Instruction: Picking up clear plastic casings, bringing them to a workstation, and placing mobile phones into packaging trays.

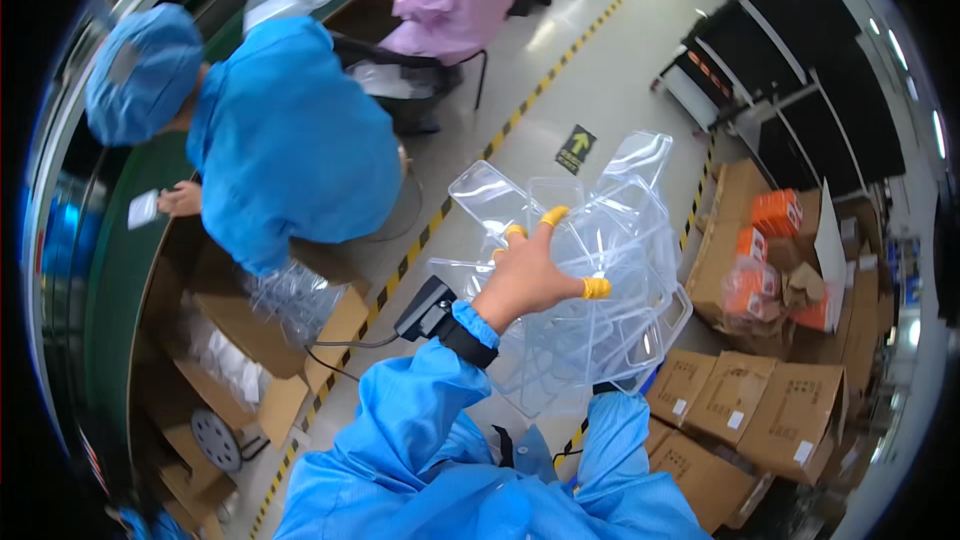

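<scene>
A loose, jumbled pile of clear plastic trays (630, 270) is up in front of my body, with several pieces sticking out at odd angles. My left hand (530, 275) lies over the left part of the pile, its fingers spread and yellow covers on the thumb and fingertips. A black strap with a small black device (428, 310) is around that wrist, and a cable runs off it. My right forearm, in a blue sleeve (615, 435), reaches up under the pile. The trays hide my right hand, so its fingers do not show.
To the left, a co-worker in blue (300, 140) works at a green conveyor (105, 340) beside open cardboard boxes (240, 325). Another person in pink (455, 0) sits farther on. Closed cartons (735, 400) and orange boxes (778, 213) stand at right. Yellow-black tape (405, 262) crosses the floor.
</scene>
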A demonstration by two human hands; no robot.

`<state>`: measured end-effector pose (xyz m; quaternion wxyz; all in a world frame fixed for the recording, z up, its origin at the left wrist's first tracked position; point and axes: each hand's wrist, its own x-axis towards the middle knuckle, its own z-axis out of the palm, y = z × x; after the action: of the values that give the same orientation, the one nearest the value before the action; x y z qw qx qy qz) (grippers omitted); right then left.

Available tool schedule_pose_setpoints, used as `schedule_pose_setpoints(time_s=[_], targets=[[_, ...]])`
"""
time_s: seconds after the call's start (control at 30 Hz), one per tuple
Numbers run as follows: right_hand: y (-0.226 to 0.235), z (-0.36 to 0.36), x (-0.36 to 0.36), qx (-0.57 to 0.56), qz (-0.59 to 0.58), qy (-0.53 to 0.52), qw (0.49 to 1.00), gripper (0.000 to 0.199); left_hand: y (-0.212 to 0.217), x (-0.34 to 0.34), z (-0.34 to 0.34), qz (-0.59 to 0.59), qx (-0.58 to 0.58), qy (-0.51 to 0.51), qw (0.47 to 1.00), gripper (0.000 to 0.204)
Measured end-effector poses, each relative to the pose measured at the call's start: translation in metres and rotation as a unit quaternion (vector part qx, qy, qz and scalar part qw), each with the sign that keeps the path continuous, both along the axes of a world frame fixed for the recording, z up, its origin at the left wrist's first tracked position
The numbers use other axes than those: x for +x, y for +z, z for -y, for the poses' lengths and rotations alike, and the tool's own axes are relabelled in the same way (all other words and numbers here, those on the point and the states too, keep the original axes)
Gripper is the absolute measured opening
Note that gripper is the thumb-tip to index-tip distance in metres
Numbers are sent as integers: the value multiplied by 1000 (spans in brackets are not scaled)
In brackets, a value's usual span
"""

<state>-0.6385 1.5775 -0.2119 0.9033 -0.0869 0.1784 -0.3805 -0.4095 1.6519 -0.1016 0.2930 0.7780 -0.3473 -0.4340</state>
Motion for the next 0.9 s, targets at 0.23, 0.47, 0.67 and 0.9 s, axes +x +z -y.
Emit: schedule_pose_setpoints(time_s=[0.23,0.47,0.67,0.9], targets=[[-11,63,4,12,9,-65,998,78,-9,4,112,-2,-1,-80,997,123],[-23,184,25,24,22,-119,992,78,-21,31,251,6,-21,-102,995,119],[-21,322,65,25,27,-125,992,78,-20,78,385,-3,-18,-108,994,121],[-26,497,148,22,27,-87,996,79,-35,160,554,6,-49,-86,995,121]])
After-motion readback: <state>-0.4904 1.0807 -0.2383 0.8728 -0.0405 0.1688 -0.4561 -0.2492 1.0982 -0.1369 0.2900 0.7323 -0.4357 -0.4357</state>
